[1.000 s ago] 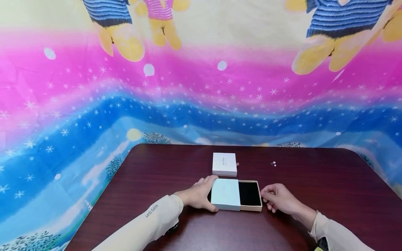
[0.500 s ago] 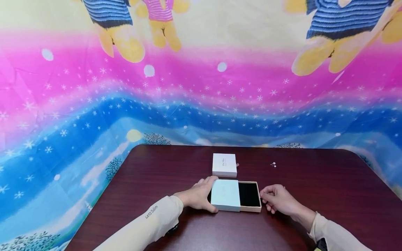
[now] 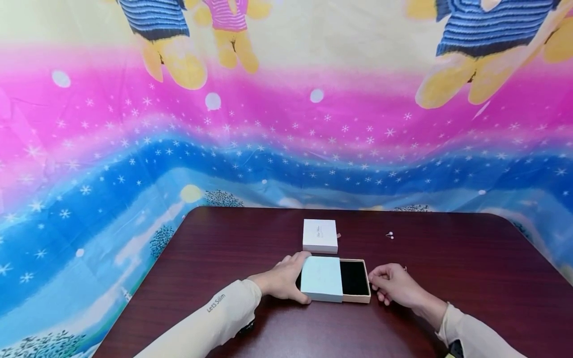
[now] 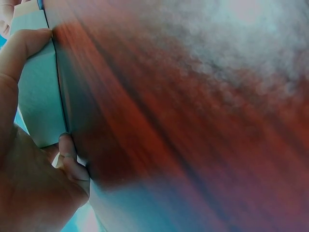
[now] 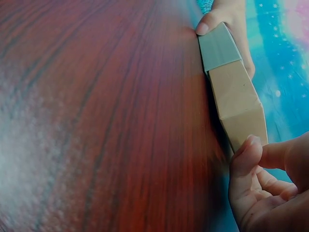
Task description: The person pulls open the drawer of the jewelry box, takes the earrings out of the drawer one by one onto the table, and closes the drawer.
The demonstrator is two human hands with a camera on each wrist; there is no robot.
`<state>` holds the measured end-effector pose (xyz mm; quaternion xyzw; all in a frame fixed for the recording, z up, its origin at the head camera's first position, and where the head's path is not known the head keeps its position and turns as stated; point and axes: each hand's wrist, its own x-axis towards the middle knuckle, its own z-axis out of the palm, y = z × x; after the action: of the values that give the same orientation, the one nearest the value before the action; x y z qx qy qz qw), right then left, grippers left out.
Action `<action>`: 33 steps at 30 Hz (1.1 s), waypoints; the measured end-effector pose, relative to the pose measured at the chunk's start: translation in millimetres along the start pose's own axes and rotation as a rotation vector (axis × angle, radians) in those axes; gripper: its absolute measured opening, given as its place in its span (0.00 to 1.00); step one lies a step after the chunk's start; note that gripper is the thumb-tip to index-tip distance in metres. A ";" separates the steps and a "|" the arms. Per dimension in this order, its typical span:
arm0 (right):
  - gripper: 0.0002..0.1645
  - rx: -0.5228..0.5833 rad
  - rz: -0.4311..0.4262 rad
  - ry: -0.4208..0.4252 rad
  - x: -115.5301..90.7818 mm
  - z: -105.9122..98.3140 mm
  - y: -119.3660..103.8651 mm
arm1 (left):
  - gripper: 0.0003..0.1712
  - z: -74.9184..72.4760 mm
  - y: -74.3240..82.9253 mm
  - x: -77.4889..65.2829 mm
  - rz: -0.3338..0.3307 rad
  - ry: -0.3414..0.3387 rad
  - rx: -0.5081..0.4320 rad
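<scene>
A pale mint drawer box (image 3: 321, 279) lies on the table, its tray (image 3: 355, 278) slid partly out to the right and showing a black lining. My left hand (image 3: 284, 279) grips the sleeve from its left end, thumb on the near side and fingers round the far side. At the tray's tan right end is my right hand (image 3: 396, 283), fingers curled. In the right wrist view the thumb (image 5: 249, 151) and index finger meet right at the end wall (image 5: 244, 126); whatever small part may lie between them is hidden.
Behind the mint box stands a white box (image 3: 320, 235) with printed lettering and a small tab on its right side. A pair of small earrings (image 3: 390, 235) lies further right on the dark red table (image 3: 250, 228). A patterned cloth (image 3: 268, 124) hangs beyond the table.
The tray has slid slightly left into the sleeve, the right hand moving left along with it. The left hand and sleeve have stayed in place.
</scene>
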<state>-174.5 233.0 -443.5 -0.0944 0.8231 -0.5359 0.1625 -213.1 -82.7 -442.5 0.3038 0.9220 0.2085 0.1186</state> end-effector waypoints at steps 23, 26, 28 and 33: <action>0.12 0.006 -0.021 -0.017 2.1 0.9 -5.0 | 0.61 1.4 -1.6 1.0 0.007 0.002 0.007; 0.12 0.003 -0.018 -0.018 2.4 0.7 -5.5 | 0.61 1.8 -2.2 1.5 0.008 0.003 0.008; 0.12 -0.001 -0.016 -0.017 2.8 0.7 -5.4 | 0.61 1.9 -2.5 1.6 0.005 0.001 0.007; 0.12 -0.007 -0.011 -0.016 4.0 1.7 -3.7 | 0.61 1.8 -2.7 1.3 0.002 -0.002 0.002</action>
<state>-177.7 228.7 -441.5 -0.1036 0.8230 -0.5333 0.1660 -214.8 -83.3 -445.5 0.3050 0.9218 0.2075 0.1188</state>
